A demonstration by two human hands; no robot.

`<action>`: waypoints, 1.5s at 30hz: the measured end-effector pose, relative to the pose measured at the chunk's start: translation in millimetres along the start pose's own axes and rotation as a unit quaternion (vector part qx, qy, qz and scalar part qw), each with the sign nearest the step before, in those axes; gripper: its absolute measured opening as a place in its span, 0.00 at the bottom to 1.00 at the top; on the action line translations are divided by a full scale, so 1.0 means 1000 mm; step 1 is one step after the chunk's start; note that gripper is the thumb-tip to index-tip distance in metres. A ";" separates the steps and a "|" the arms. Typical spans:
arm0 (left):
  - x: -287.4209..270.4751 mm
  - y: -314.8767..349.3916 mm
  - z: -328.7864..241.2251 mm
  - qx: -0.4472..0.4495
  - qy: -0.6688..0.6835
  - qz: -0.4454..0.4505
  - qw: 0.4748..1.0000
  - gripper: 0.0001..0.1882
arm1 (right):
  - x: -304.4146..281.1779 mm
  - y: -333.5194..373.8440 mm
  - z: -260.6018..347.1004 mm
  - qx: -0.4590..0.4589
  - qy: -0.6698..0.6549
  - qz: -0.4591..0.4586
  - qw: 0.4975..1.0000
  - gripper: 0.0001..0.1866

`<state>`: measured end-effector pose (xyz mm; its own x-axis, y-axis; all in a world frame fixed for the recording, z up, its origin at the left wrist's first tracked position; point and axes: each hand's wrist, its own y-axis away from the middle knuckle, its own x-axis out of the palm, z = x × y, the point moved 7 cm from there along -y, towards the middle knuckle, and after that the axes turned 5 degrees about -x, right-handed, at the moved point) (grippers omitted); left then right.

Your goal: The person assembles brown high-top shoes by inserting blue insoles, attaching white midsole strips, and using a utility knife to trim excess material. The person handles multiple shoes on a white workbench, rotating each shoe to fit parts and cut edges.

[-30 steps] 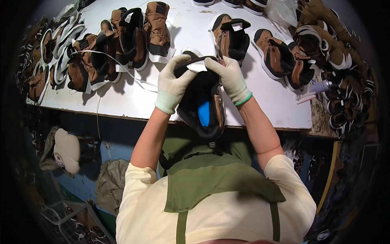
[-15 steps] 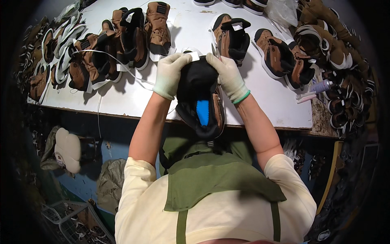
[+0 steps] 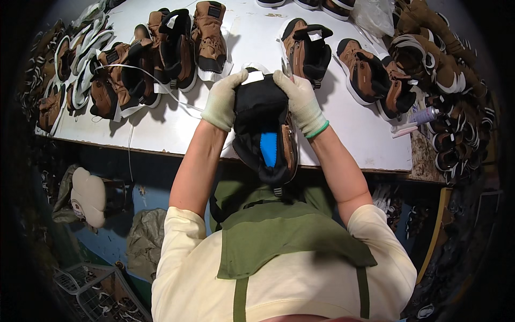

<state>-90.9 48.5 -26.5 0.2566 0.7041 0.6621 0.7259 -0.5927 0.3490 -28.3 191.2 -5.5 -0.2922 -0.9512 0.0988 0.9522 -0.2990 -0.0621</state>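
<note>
A brown and black boot (image 3: 292,145) is held between my hands at the table's front edge, its opening facing up and a blue patch (image 3: 268,149) showing inside. My left hand (image 3: 222,99), in a pale knit glove, is closed on the left side of the boot's black tongue (image 3: 260,99). On the other side of the tongue, my gloved right hand (image 3: 303,102) is closed too. A thin metal blade (image 3: 284,64), like that of small scissors, sticks up from the right hand; its handle is hidden. Across the tongue's top edge, between my thumbs, lies a white label (image 3: 252,78).
Several brown boots (image 3: 174,53) stand on the white table (image 3: 343,139) at the left, and more (image 3: 359,72) at the right. A white cord (image 3: 161,86) crosses the left side. A spray can (image 3: 424,115) lies near the right edge. Shoes are piled at both sides.
The tongue's top has been spread and turned toward me, so the white label shows more fully. Both hands keep their hold, almost in the same place.
</note>
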 end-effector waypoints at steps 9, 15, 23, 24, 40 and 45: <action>0.003 0.034 -0.009 0.141 -0.093 0.103 0.980 0.28 | -0.007 -0.004 0.004 -0.022 -0.034 -0.005 0.999 0.21; 0.012 0.060 -0.011 0.202 -0.241 0.051 0.948 0.20 | -0.004 0.004 0.018 -0.031 -0.026 0.014 0.999 0.21; 0.017 0.054 -0.012 0.235 -0.272 0.033 0.933 0.18 | 0.009 0.012 0.045 -0.148 0.157 0.013 0.976 0.13; 0.016 0.053 -0.011 0.225 -0.263 0.036 0.937 0.18 | 0.008 0.012 0.044 -0.124 0.152 0.027 0.980 0.12; -0.008 0.105 0.023 0.367 -0.335 -0.182 0.849 0.36 | -0.045 -0.009 -0.031 -0.029 -0.520 0.142 0.842 0.18; -0.016 0.089 0.051 0.152 -0.131 -0.080 0.976 0.23 | -0.035 0.011 -0.028 -0.063 -0.599 0.203 0.772 0.19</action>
<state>2.5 4.1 -40.4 0.2487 0.8778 0.4094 0.9161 -0.3505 0.1949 -9.8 218.9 -37.6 0.3912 -0.2392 0.8887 0.9055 -0.0726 -0.4182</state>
